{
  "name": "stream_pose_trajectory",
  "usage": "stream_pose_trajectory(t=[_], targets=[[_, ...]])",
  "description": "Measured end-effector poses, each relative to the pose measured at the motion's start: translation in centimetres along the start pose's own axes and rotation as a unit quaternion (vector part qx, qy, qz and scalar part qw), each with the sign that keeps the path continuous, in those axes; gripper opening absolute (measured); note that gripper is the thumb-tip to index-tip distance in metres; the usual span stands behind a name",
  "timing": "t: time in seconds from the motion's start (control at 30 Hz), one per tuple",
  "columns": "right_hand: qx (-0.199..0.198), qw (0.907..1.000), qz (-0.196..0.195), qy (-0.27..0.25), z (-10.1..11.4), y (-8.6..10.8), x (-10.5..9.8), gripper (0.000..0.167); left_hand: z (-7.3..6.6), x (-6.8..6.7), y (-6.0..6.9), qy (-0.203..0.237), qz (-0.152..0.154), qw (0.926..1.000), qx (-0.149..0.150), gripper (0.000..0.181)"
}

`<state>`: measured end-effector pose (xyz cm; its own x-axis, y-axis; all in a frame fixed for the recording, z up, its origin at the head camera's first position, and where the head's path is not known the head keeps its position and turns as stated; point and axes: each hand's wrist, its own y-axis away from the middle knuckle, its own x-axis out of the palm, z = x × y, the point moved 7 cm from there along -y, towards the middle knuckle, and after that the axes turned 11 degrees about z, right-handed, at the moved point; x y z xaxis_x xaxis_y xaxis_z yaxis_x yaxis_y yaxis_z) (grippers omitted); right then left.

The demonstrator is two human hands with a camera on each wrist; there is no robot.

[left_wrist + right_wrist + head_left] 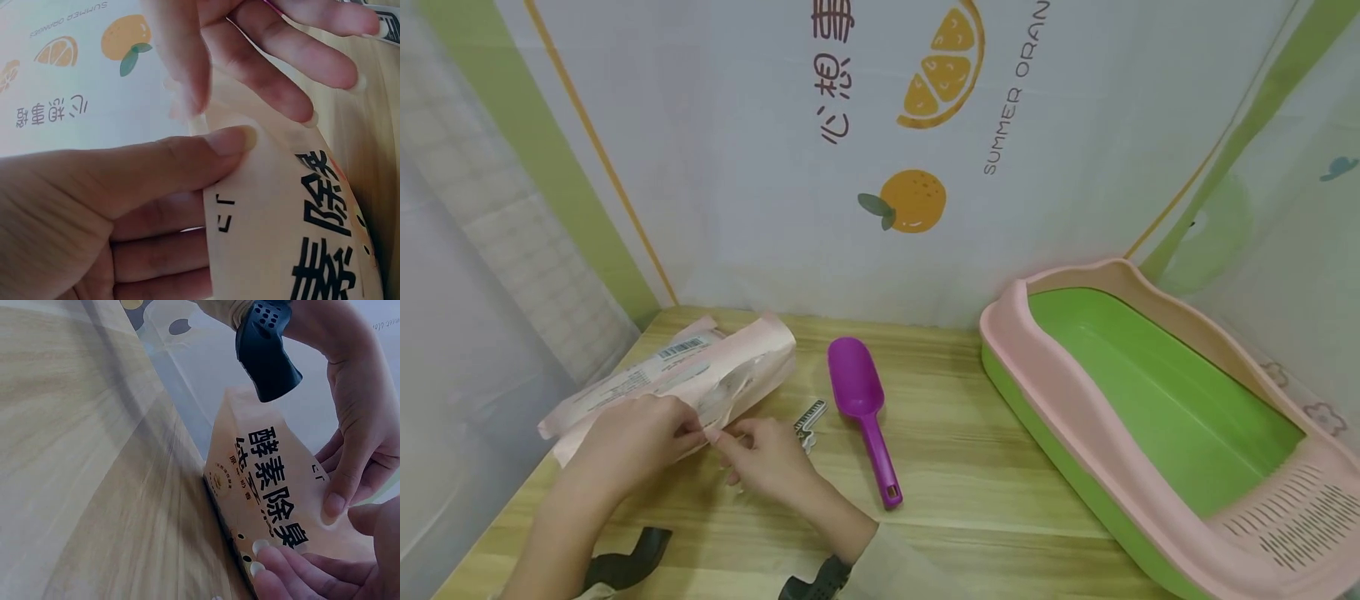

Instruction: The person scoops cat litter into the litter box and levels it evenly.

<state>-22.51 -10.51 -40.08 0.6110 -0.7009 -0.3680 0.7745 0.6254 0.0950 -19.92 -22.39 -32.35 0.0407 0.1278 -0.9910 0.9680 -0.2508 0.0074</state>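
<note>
A pale pink bag (745, 375) with a barcode lies on its side at the left of the table. Bold black Chinese characters cover the bag (269, 481) in the right wrist view. My left hand (640, 433) pinches its edge, the thumb flat on the printed face in the left wrist view. Close beside it, my right hand (767, 458) pinches the same edge between thumb and forefinger. Its other fingers spread over the bag in the left wrist view. Whether the edge is torn there cannot be made out.
A purple scoop (857, 383) lies right of the hands. Near it is a small black-and-white patterned item (808, 421), partly behind the right hand. A green litter box (1037, 450) with a pink rim (1075, 383) fills the right side. A printed curtain (737, 167) hangs behind.
</note>
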Motion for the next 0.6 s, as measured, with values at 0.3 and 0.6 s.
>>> stream_pose_trajectory(t=[0.3, 0.6], targets=[[-0.010, 0.9999, 0.003, -0.010, -0.11, -0.11, -0.08, 0.047, 0.01, -0.11, -0.02, 0.001, -0.007, 1.0000, 0.002, 0.030], [-0.024, 0.9988, 0.012, -0.041, -0.14, -0.16, 0.05, 0.050, 0.34, -0.34, 0.10, 0.011, -0.003, 0.9999, -0.004, 0.026]])
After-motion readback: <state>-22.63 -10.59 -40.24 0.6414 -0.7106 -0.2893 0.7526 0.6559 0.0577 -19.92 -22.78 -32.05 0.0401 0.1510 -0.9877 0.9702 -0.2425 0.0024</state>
